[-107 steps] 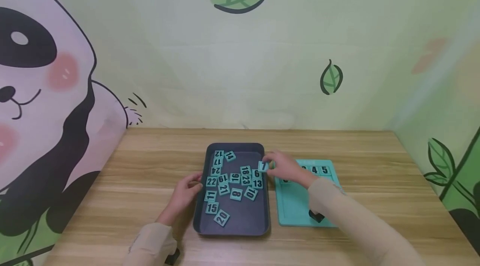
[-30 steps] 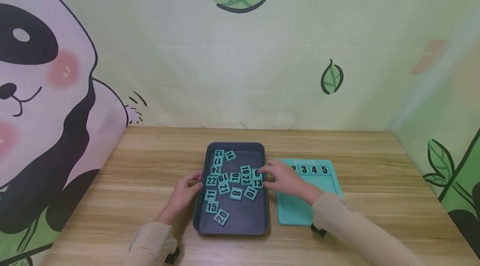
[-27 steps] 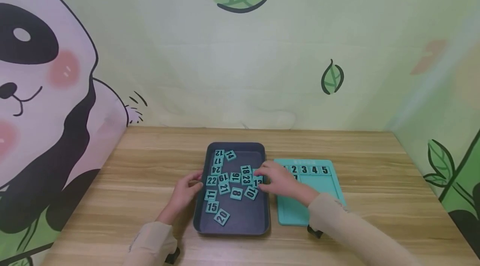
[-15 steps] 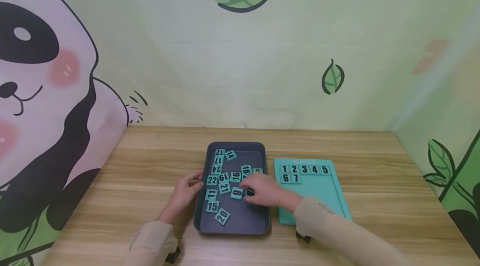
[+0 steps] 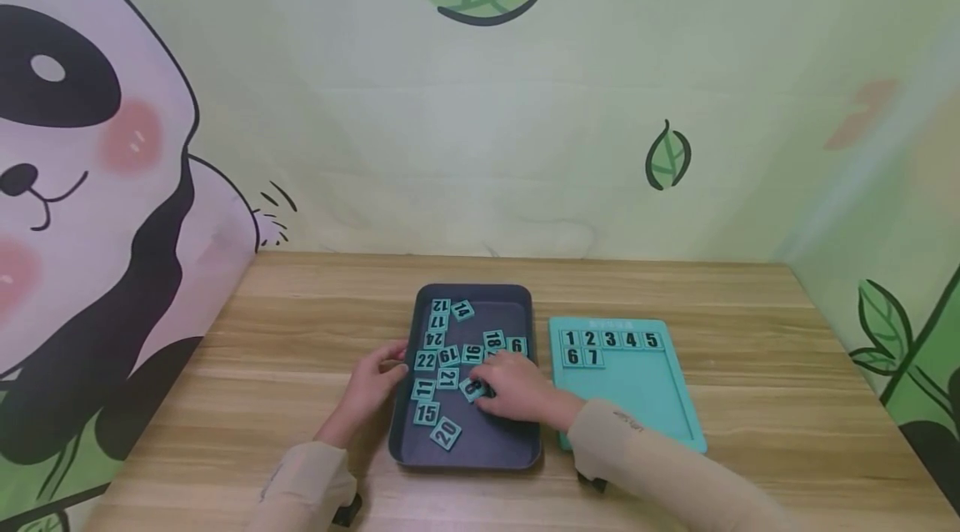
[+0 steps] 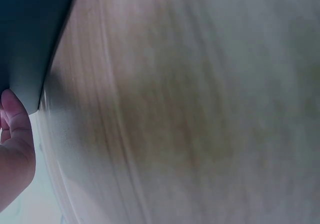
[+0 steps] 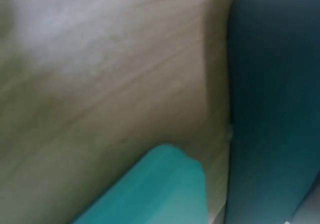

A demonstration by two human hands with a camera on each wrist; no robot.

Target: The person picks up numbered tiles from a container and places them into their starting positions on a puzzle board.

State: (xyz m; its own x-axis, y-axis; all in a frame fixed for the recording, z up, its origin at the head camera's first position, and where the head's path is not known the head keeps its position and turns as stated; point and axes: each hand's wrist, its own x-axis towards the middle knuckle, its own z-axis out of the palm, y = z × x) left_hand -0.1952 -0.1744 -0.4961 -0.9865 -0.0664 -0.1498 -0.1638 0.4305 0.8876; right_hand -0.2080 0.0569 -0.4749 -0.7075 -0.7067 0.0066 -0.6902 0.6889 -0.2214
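A dark tray (image 5: 465,459) holds loose teal number tiles, among them the 20 tile (image 5: 446,434) and the 22 tile (image 5: 425,360). Over its right half, my right hand (image 5: 517,388) pinches the 8 tile (image 5: 471,389) between fingertips and thumb, partly covering it and hiding neighbouring tiles. At the tray's left edge my left hand (image 5: 369,386) touches the side wall; the left wrist view shows its thumb (image 6: 14,111) against the wall. To the right lies a teal board (image 5: 637,399), with tiles 1 to 5 in its top row and 6 and 7 below.
The tray and board lie side by side on a wood-grain table (image 5: 750,365), a narrow gap between them. My right forearm crosses the board's lower left part. Behind the table hangs a green backdrop (image 5: 360,98) with a panda and leaves.
The 7 tile has gone from my right fingers onto the board. My right hand has since moved left and down across the tray to the 8 tile, which has turned slightly. The left hand stays put.
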